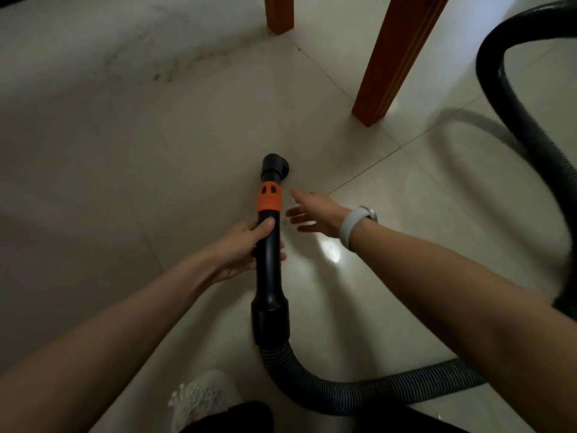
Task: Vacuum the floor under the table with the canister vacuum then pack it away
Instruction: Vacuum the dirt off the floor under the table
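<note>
My left hand (243, 250) grips the black vacuum wand (268, 264) just below its orange collar (268, 198). The wand points forward and down, its black nozzle tip (276, 167) close to the pale tiled floor (125, 151). My right hand (315, 214) is stretched out beside the collar with fingers straight and spread, holding nothing and apart from the wand. A grey band sits on that wrist. The ribbed grey hose (359, 392) leaves the wand's base, curves right under my right forearm and loops up at the far right (512, 114). The canister is out of view.
Two orange-brown wooden table legs stand ahead: a near one (390, 64) right of centre and a far one (278, 14) at the top. Dusty smudges (175, 64) mark the floor at upper left. My white shoe (199, 398) is at the bottom.
</note>
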Tool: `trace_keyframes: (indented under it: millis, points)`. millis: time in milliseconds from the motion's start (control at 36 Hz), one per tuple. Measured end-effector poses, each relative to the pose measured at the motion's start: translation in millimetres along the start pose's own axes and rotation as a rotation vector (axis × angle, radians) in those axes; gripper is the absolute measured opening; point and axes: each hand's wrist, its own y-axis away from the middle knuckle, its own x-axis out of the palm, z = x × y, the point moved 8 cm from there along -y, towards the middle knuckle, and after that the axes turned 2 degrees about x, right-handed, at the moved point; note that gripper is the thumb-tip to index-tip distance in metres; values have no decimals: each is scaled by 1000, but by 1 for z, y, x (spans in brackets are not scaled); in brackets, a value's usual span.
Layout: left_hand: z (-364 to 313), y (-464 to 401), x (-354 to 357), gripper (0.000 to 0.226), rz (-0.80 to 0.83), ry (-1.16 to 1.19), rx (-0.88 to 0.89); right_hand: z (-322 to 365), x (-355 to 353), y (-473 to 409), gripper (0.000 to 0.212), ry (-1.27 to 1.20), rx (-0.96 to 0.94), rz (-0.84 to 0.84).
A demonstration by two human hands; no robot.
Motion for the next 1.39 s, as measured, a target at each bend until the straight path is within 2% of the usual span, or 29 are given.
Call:
trace_keyframes:
  millis: [83, 222, 417, 528, 611, 750, 861, 1000, 1139, 1250, 1306, 1389]
  points:
    - [11, 4, 4, 45, 9, -29, 5, 6, 33, -6, 46, -84, 39, 60]
    - [28, 11, 3, 51, 15, 7, -34, 14, 38, -8, 23, -68, 28, -35]
    - [38, 15, 43, 43, 107, 28, -36, -7, -8, -4, 18, -256, 24, -199]
    - [22, 7, 54, 34, 112, -130, 76, 3, -47, -15, 24, -444, -5, -310]
    - [0, -8, 57, 32, 93, -223, 154, 25, -49, -29, 22, -473, 17, -256]
    - [-24, -33, 46, 45, 10, -361, 202, 52, -40, -53, 30, -501, 2, -152]
    - [-28, -44, 32, 38, 1, -324, 180, 53, -35, -70, 18, -404, -19, -89]
    - [-57, -65, 30, 38, -121, -307, 229, 87, -42, -83, 20, -405, -52, -84]
    - [-91, -89, 46, 46, -226, -344, 300, 119, -81, -93, 26, -466, -125, -122]
    - [-98, -90, 62, 44, -221, -520, 383, 101, -93, -92, 26, -534, -105, -146]
    - [-82, -77, 60, 45, -199, -540, 369, 80, -80, -81, 26, -532, -91, -137]
    - [-36, -48, 46, 66, -177, -521, 276, 41, -45, -55, 24, -531, -65, -109]
